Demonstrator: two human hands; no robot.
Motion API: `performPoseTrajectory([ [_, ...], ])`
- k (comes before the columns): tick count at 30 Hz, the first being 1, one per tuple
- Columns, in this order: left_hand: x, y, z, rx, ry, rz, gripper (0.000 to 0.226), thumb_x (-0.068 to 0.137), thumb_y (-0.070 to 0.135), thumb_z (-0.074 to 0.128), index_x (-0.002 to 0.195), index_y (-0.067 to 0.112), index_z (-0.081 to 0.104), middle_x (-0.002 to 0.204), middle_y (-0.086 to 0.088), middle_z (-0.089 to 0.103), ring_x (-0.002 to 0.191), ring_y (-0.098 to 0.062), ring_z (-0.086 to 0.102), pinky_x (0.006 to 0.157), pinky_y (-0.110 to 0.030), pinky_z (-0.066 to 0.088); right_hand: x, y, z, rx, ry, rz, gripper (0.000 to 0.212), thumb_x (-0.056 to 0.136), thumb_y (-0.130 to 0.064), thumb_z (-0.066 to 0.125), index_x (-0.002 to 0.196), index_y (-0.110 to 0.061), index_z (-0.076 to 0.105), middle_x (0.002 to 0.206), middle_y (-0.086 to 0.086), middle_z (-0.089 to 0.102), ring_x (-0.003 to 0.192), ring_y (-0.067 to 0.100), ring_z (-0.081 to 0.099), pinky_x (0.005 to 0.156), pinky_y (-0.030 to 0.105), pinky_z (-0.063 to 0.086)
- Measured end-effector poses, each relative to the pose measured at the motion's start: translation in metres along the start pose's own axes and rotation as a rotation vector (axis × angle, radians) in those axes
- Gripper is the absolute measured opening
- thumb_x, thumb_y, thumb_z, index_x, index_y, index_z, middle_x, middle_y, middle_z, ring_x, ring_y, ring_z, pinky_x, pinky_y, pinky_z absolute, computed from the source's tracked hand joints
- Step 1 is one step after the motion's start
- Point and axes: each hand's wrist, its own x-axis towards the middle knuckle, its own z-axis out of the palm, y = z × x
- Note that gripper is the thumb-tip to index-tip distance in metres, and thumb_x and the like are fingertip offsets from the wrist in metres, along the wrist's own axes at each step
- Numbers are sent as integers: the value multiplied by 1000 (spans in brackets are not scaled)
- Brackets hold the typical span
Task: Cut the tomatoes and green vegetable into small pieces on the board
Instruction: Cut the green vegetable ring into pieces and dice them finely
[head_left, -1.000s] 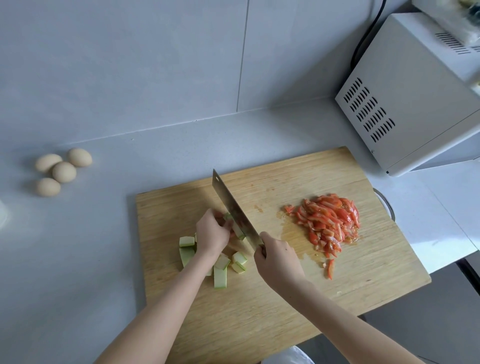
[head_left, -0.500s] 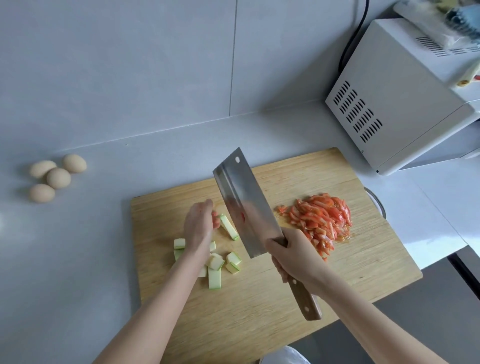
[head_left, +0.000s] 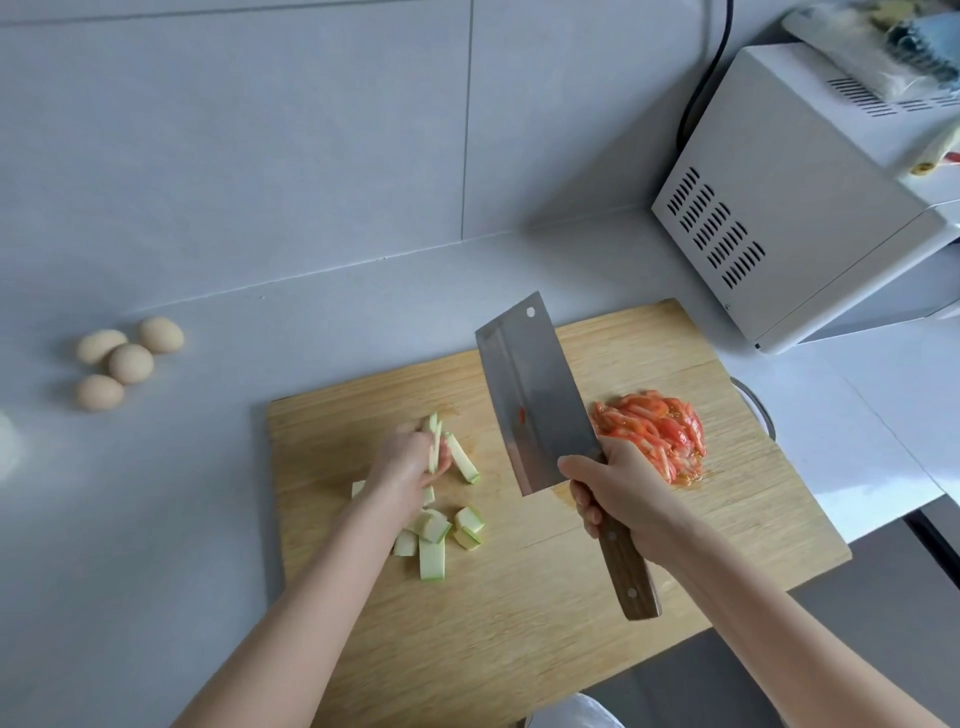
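A wooden cutting board lies on the grey counter. On its right part sits a heap of sliced tomato. Pale green vegetable pieces lie at the board's left-middle, and one long strip lies beside my left hand. My left hand holds a couple of green strips just above the board. My right hand grips the wooden handle of a cleaver, lifted off the board with its blade flat toward the camera, between the green pieces and the tomato.
Several eggs lie on the counter at the left. A white microwave with a black cable stands at the back right, close to the board's far corner. A tiled wall runs behind. The counter's edge drops off at the lower right.
My right hand lifted the cleaver off the board and turned its blade flat. My left hand picked up green strips from where the blade had been cutting.
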Motion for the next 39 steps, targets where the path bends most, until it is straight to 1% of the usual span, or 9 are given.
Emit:
performPoseTrajectory([
  [2,1,-5,1,589,154,225,36,95,4,36,128,6,50,115,-12,58,100,-24,58,81,-31,47,2,1,-2,-32,14,-17,8,86,1,49,79,-3,52,51,7,46,37,14,38,37,24,37],
  [4,2,-11,4,968,193,342,33,95,11,39,126,3,49,124,-15,53,105,-27,56,73,-26,42,2,1,-3,-64,16,-31,9,85,1,48,78,-3,53,50,8,47,37,14,39,37,25,37],
  [11,10,-24,26,1497,343,428,59,88,54,48,109,-1,51,109,-14,53,92,-19,56,67,-22,42,7,6,7,-214,30,-55,14,84,-4,42,74,-4,52,52,8,49,35,12,41,37,24,37],
  [15,15,-40,27,1512,320,635,32,89,13,53,118,1,48,110,-12,51,99,-22,50,82,-25,43,15,10,16,-473,67,-77,21,90,-16,41,77,-9,56,58,6,54,38,12,48,37,21,41],
  [17,18,-43,21,1500,241,780,37,85,-2,50,122,3,48,109,-10,53,99,-22,49,86,-27,42,19,11,19,-554,69,-86,21,90,-16,40,80,-9,57,59,4,55,40,13,50,38,23,44],
  [22,39,-24,-6,1543,51,1078,45,83,-5,54,128,4,51,109,-12,60,101,-27,53,89,-33,44,28,15,30,-702,116,-118,19,83,-13,41,68,-8,51,62,4,52,53,21,50,48,34,48],
  [26,38,-16,-7,1506,9,1052,50,89,12,55,137,8,42,118,-7,55,111,-24,47,95,-30,39,37,16,44,-756,148,-133,28,85,-11,42,59,-17,38,59,-2,43,51,13,37,43,23,28],
  [30,34,-20,-10,1414,76,971,60,89,35,55,140,11,36,125,-3,52,116,-22,43,98,-28,37,41,18,58,-808,145,-162,24,88,-13,40,65,-16,41,62,-1,45,54,15,40,44,23,28],
  [39,41,-21,-23,1068,81,935,35,88,18,60,122,13,60,116,0,64,111,-20,51,91,-22,37,44,16,63,-847,162,-184,18,87,-12,40,76,-7,53,67,3,51,57,18,43,48,27,33],
])
